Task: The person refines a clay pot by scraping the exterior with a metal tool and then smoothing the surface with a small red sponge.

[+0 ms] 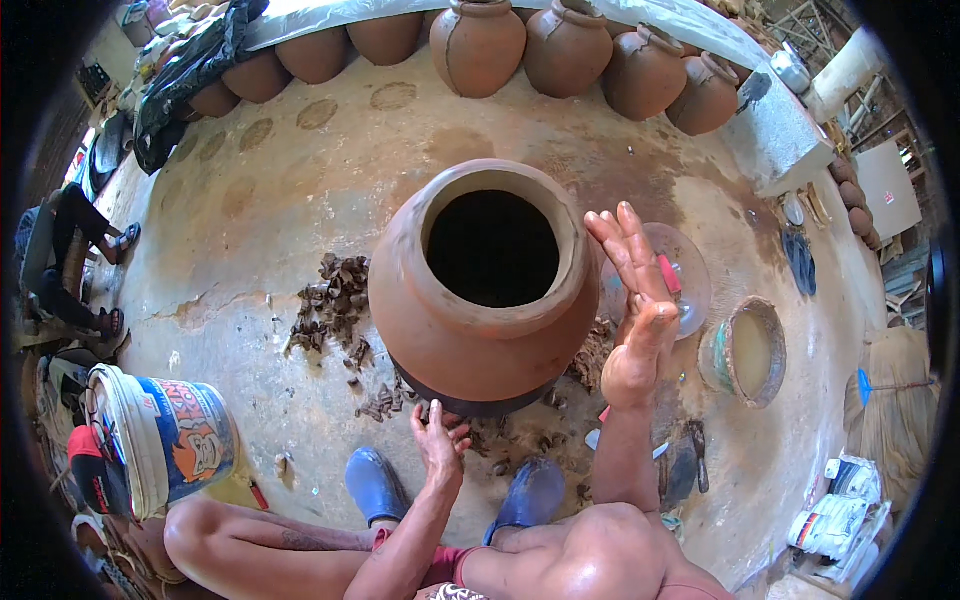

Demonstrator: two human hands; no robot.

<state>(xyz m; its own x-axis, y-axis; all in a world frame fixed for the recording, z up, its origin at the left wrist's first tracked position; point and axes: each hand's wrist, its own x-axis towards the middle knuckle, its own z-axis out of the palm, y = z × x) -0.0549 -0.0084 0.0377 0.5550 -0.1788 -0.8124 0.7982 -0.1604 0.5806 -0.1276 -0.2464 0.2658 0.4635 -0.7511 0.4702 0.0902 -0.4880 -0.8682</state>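
A large round clay pot (470, 350) with a wide mouth and thick rim stands in front of me, on a dark base (490, 403). Beside its right wall I hold up my right hand (635, 300), flat and open, fingers stretched out; its fingertips are close to the pot's shoulder, and whether they touch cannot be told. Low at the front, my left hand (438, 443) has its fingers apart at the pot's bottom edge, gripping nothing. Dark clay scraps (335, 300) lie on the floor around the pot. The inside of the pot is in deep shadow.
Several finished-looking pots (478, 45) line the far edge. On the right are a clear round basin (690, 265) and a bucket of cloudy water (750, 350). A printed white bucket (165, 435) is at left, near a seated person's legs (80, 225). Dark flat tools (690, 462) lie right.
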